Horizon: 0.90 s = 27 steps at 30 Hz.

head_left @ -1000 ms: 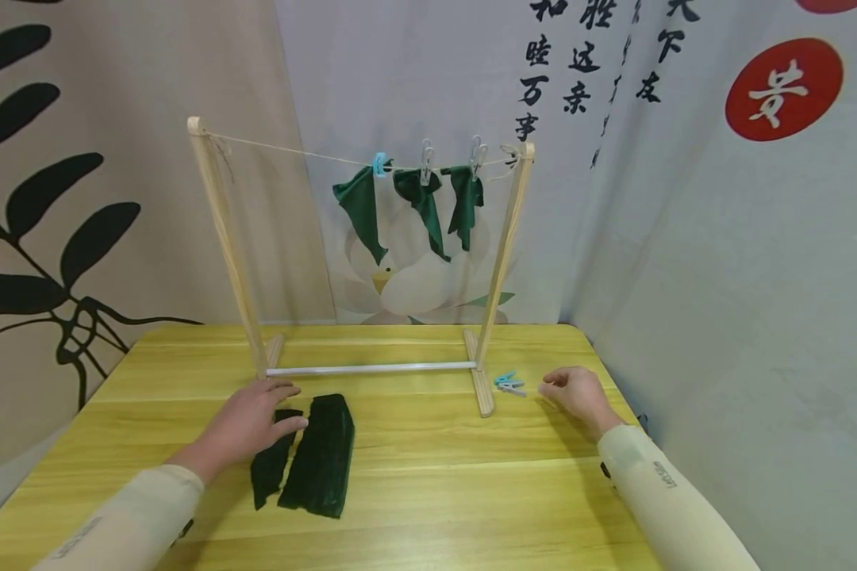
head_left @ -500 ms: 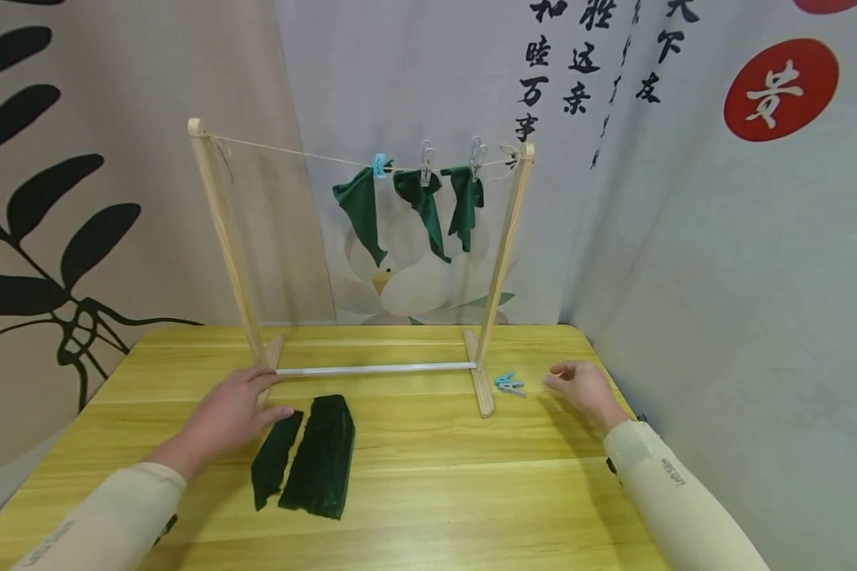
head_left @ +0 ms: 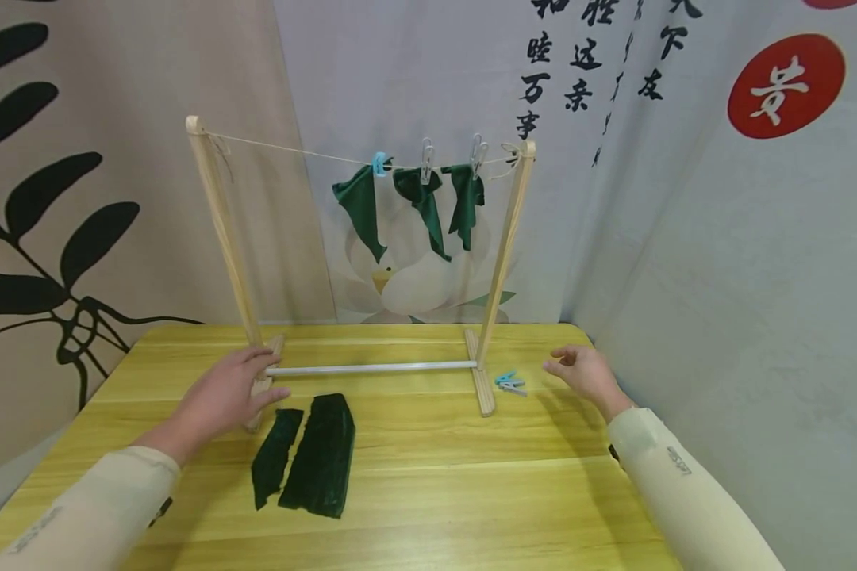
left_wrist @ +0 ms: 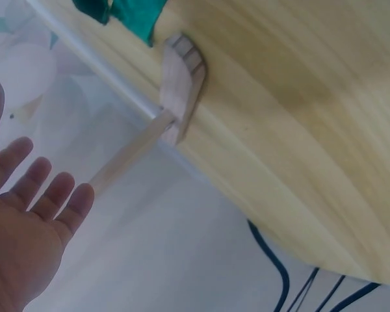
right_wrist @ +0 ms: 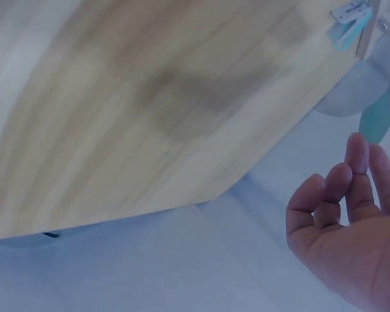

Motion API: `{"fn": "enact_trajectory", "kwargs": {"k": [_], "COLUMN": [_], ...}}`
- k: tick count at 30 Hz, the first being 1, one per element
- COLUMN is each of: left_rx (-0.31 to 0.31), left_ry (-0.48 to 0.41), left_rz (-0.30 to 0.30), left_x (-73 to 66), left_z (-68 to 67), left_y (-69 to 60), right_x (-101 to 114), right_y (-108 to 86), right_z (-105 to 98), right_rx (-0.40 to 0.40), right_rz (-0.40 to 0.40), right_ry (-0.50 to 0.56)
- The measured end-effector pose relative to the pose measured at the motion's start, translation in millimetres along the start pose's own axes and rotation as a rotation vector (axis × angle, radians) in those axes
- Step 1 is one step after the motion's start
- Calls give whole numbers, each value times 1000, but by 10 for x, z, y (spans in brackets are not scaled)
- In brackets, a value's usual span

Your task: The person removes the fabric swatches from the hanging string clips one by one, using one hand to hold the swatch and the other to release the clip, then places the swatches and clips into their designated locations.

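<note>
My left hand, fingers extended, is over the left foot of a wooden clothesline rack; the left wrist view shows its palm holding nothing. Two dark green cloth pieces lie just right of it, a narrow one and a wider one. To the right, my right hand hovers with loosely bent fingers and no object in them. Near its fingertips lie small clothespins, blue and grey. Three green cloths hang from the string, held by a blue clothespin and two clear ones.
A white rod joins the rack's two feet, across the yellow wooden table. The string runs between the post tops, with cloths on its right half. Printed curtains stand behind and at the right.
My left hand has moved left and away from me, off the narrow cloth to the rack's left foot. The right hand has risen slightly. Cloths and clothespins have stayed in place.
</note>
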<state>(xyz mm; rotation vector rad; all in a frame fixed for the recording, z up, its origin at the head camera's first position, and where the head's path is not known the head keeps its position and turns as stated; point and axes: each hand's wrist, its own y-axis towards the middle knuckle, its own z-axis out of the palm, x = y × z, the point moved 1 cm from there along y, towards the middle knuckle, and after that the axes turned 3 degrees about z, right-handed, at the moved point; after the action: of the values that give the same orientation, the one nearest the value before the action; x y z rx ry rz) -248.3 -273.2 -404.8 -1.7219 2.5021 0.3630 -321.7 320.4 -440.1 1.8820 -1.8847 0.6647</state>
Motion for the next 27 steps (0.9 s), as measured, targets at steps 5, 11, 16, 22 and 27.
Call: {"fn": "enact_trajectory", "kwargs": {"k": [5, 11, 16, 22, 27], "left_rx": [3, 3, -16, -28, -26], "left_ry": [-9, 5, 17, 36, 45], "left_rz": [-6, -7, 4, 24, 23], "left_x": [-29, -51, -68, -62, -61], "left_z": [-102, -209, -266, -337, -405], "left_y": [43, 98, 129, 160, 181], "right_x": [72, 118, 135, 143, 179], "right_y": [19, 40, 41, 29, 27], "right_z": [-72, -164, -242, -336, -432], "right_rx": [-26, -28, -27, -50, -73], "right_rz": [-33, -32, -25, -51, -69], "right_ry": [-18, -25, -25, -26, -16]}}
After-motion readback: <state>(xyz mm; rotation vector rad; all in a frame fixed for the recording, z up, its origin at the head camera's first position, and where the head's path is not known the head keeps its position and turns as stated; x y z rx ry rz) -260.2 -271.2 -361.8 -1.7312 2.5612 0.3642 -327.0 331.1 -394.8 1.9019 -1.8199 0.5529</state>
